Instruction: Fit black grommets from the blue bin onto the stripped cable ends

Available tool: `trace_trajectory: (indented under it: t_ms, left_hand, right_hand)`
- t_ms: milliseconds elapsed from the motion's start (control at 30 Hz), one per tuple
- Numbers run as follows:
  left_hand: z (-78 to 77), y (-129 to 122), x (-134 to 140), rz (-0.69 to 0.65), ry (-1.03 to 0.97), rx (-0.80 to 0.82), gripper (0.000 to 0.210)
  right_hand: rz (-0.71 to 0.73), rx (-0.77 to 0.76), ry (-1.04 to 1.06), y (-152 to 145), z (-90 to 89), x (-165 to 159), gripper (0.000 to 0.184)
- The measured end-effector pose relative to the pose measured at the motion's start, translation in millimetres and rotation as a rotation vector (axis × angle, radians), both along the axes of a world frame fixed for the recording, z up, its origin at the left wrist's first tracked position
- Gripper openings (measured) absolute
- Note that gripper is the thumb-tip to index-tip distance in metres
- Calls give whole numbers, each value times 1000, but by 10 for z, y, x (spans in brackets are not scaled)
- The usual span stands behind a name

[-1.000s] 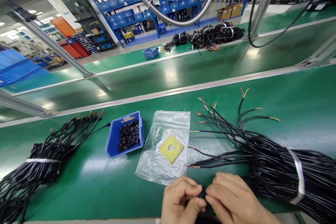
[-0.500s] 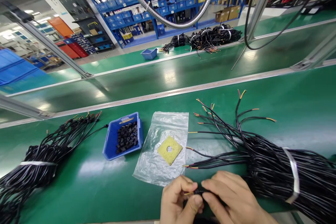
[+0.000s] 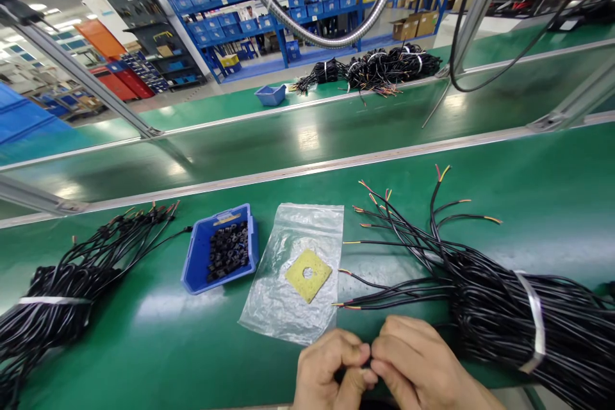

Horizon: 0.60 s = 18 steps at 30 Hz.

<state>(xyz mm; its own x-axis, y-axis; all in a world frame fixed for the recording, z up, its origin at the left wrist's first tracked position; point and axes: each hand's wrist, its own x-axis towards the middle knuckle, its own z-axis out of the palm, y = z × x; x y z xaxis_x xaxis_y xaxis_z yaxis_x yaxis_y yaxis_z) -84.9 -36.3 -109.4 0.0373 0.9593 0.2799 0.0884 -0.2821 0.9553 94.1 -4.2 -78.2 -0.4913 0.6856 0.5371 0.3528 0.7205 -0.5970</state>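
Note:
At the front edge of the table, my left hand [image 3: 334, 368] and my right hand [image 3: 416, 365] meet with their fingertips almost touching. Both are closed in a pinch. Between the left fingers sits a small black part, mostly covered; the right fingers grip a black cable, its end hidden by them. To the right lies a thick bundle of black cables [image 3: 500, 314], bound with a white tie, its stripped ends showing red, yellow and orange wires. A blue bin [image 3: 195, 262] of small black parts [image 3: 228, 250] stands to the left.
A clear plastic bag [image 3: 269, 295] with a yellow square pad [image 3: 307, 275] on it lies ahead of my hands. Another tied cable bundle [image 3: 57, 314] is at far left. Beyond the metal rail [image 3: 288, 173] are a small blue bin [image 3: 270, 95] and more cables [image 3: 384, 70].
My fingertips have drawn closer together, and the black part and wire ends seen between them are now mostly covered. The view has shifted slightly.

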Motion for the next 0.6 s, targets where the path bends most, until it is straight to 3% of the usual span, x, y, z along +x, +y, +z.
trace_trajectory:
  t_ms: [100,167,333,433,600]
  left_hand:
    - [57,25,5,-72,34,5,14]
    - [88,13,26,-83,-53,-80,10]
    - [115,-63,110,56,-364,-357,23]
    - [98,-69,115,39,-327,-333,23]
    - [81,-3,62,-56,-157,-158,9]
  right_hand:
    - [35,-17,20,-3,-27,0,28]
    - [41,-17,25,0,-45,4,26]
    - [-12,-18,-15,21,-28,35,13]
    - [31,-60,-11,26,-5,62,16]
    - [48,-49,-27,11,-16,77,21]
